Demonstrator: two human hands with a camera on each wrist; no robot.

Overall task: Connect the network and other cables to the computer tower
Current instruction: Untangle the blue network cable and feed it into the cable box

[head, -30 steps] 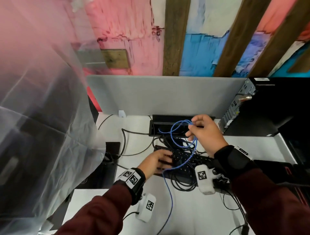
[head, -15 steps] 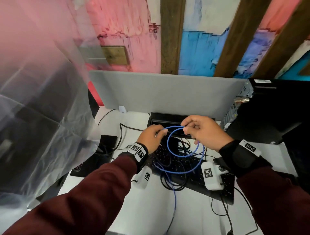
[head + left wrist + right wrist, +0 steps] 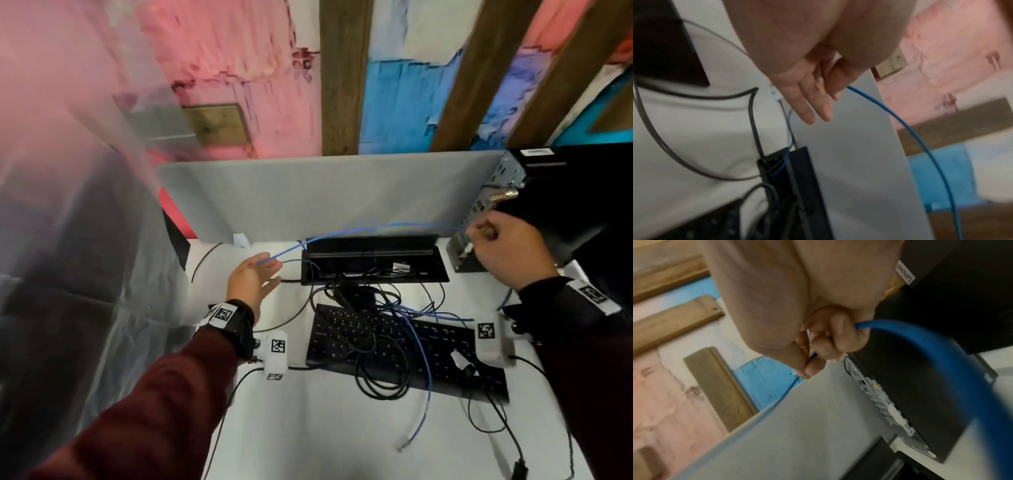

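The blue network cable (image 3: 376, 228) stretches in a shallow arc between my two hands above the desk. My right hand (image 3: 503, 246) grips its end with curled fingers, right beside the metal rear panel (image 3: 486, 205) of the black computer tower (image 3: 575, 192). In the right wrist view the clear plug (image 3: 839, 356) sticks out of my right hand (image 3: 824, 350), close to the tower's rear panel (image 3: 879, 395). My left hand (image 3: 253, 277) has its fingers straight, and the cable runs loosely across them. In the left wrist view the cable (image 3: 900, 123) emerges from behind my left hand (image 3: 812, 100).
A black keyboard (image 3: 394, 346) lies mid-desk under tangled black cables (image 3: 370, 363). Behind it sits an open black cable box (image 3: 373, 260), then a grey divider panel (image 3: 325, 195). A plastic-wrapped bulk (image 3: 68, 240) fills the left. A loose blue cable end (image 3: 411, 442) lies near the front.
My hands have moved apart. The right hand carried the cable end right to the tower's rear. The left hand went left and opened, and the blue loop pulled out into a long arc.
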